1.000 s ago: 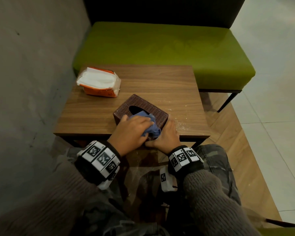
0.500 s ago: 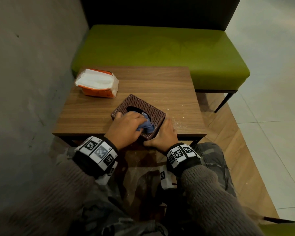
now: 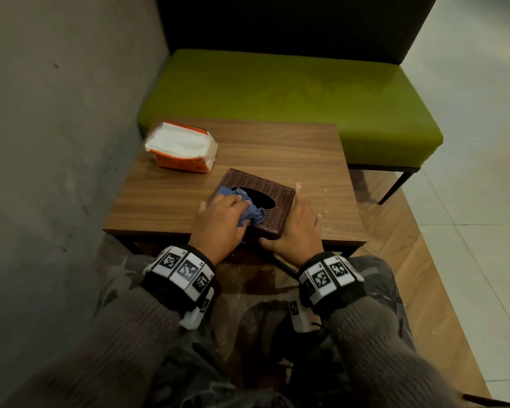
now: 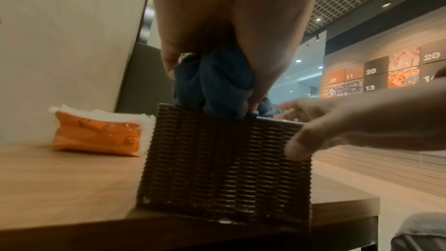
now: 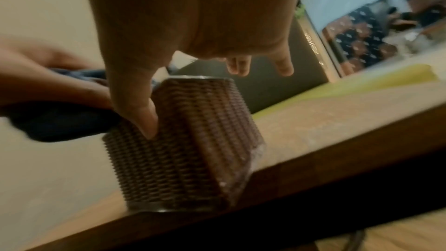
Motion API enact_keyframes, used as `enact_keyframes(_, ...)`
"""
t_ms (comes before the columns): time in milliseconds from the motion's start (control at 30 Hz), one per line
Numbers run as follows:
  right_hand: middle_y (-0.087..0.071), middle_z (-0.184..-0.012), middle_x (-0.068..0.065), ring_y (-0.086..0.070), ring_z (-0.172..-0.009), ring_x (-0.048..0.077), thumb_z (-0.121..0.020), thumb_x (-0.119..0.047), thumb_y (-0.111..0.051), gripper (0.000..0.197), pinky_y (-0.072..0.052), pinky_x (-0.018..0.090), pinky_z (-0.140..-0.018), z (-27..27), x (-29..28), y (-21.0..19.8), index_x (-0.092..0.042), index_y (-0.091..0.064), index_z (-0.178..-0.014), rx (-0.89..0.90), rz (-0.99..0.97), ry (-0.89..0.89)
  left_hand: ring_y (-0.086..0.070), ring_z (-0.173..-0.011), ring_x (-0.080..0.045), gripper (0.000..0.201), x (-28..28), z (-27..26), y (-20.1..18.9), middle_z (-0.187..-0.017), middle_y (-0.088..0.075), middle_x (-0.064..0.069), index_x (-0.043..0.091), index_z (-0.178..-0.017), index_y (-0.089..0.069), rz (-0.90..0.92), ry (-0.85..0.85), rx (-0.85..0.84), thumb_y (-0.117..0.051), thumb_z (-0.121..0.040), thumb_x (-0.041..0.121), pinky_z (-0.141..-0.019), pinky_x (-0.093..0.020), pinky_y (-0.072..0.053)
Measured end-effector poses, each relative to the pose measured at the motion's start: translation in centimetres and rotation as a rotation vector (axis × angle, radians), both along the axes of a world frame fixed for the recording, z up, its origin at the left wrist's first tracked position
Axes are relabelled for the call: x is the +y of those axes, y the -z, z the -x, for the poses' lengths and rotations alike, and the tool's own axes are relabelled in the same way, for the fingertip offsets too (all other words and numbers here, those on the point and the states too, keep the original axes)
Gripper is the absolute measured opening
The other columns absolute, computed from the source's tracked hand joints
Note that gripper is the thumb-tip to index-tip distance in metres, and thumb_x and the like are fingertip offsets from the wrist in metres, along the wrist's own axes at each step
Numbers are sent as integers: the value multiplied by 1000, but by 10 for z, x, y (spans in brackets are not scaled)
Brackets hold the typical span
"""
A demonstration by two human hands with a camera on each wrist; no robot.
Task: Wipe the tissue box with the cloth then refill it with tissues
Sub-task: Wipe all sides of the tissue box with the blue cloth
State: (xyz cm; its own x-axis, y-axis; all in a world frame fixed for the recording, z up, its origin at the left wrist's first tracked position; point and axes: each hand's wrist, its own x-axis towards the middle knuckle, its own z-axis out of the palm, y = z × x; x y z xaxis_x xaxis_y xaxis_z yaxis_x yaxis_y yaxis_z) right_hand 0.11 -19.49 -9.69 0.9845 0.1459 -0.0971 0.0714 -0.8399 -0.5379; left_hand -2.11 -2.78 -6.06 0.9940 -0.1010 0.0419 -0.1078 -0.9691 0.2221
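Observation:
A brown woven tissue box (image 3: 273,195) (image 4: 224,161) (image 5: 193,140) with a dark oval slot in its top stands at the near edge of the wooden table (image 3: 292,148). My left hand (image 3: 218,219) grips a crumpled blue cloth (image 3: 252,212) (image 4: 214,81) (image 5: 55,119) and presses it on the box top by the slot. My right hand (image 3: 299,228) (image 5: 193,26) steadies the box at its near right corner, thumb on the front face, fingers straight along the right side. A pack of white tissues in an orange wrapper (image 3: 183,147) (image 4: 96,133) lies at the table's far left.
A green bench (image 3: 277,92) with a dark backrest stands behind the table. A grey wall (image 3: 56,142) runs along the left. Wooden flooring and pale tiles lie to the right. White specks dot the table right of the box.
My left hand has slid the blue cloth across the box top from its near right part toward the left, over the slot. The right hand has stayed at the box's near right corner.

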Motion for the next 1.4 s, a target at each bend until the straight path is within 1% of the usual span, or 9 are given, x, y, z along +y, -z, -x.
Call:
enact_keyframes(233, -1, -161, 2, 1, -149, 23, -89, -23, -62, 83, -16, 53, -117, -8, 12, -1, -13, -9, -153, -27, 105, -143, -43, -115, -23, 29, -48, -21, -10, -117, -57, -2, 18, -116, -56, -53, 16, 29, -49, -89, 27, -93, -43, -33)
enact_keyframes(433, -4, -161, -8, -2, -148, 14, -85, -58, -53, 86, -10, 61, -113, -14, -7, -4, -24, -13, -152, -66, 280, -210, -43, -113, -24, 16, -18, -38, -25, -112, -56, -2, 22, -103, -55, -124, 114, 195, -52, -88, 24, -91, -42, -33)
enact_keyframes(567, -3, -161, -8, 0, -148, 14, -86, -57, -52, 85, -8, 61, -113, -19, -10, -9, -24, -11, -152, -57, 356, -253, -49, -104, -25, 4, 9, -45, -36, -97, -60, -5, 17, -84, -55, -115, 178, 260, -56, -85, 21, -78, -37, -31)
enact_keyframes(867, -3, -161, -9, 0, -148, 14, -86, -51, -58, 84, -8, 61, -113, -20, -11, -13, -22, -13, -151, -16, 357, -255, -49, -111, -25, 9, -36, -51, -28, -108, -60, -4, 21, -95, -57, -60, 128, 275, -51, -89, 23, -93, -42, -35)
enact_keyframes(967, 0, -161, -12, 3, -148, 15, -88, -46, -58, 82, -7, 63, -113, -31, -17, -21, -27, -11, -151, 14, 421, -316, -55, -92, -26, 10, -5, -55, -41, -87, -58, -4, 19, -79, -52, -109, 239, 365, -61, -83, 18, -74, -32, -39)
enact_keyframes(1067, 2, -161, -12, 7, -148, 17, -92, -34, -57, 78, -6, 64, -112, -47, -17, -30, -30, -8, -152, 45, 486, -375, -55, -79, -28, 4, 7, -57, -46, -89, -63, -13, 10, -82, -59, -107, 277, 396, -62, -80, 12, -62, -30, -36)
enact_keyframes(1200, -2, -161, -2, 7, -148, 24, -93, -20, -54, 73, -10, 62, -113, -46, -7, -32, -26, -12, -152, 13, 459, -258, -59, -85, -31, 8, -18, -50, -33, -91, -63, -16, 10, -83, -57, -62, 95, 263, -56, -82, 18, -66, -36, -43)
enact_keyframes(1333, 9, -161, -3, 3, -148, 20, -85, -44, -62, 94, -11, 58, -114, -13, 13, -18, -17, -3, -154, 173, 122, -161, -55, -103, -35, 18, -46, -41, -22, -101, -63, -17, 9, -93, -59, 28, -164, 150, -53, -87, 24, -78, -40, -46)
enact_keyframes(1400, 16, -160, -4, 6, -148, 19, -77, -54, -68, 111, -9, 59, -114, -7, 13, -15, -19, 5, -153, 224, 96, -208, -57, -100, -34, 16, -50, -44, -21, -99, -64, -16, 9, -86, -56, 65, -200, 178, -54, -88, 25, -73, -39, -48)
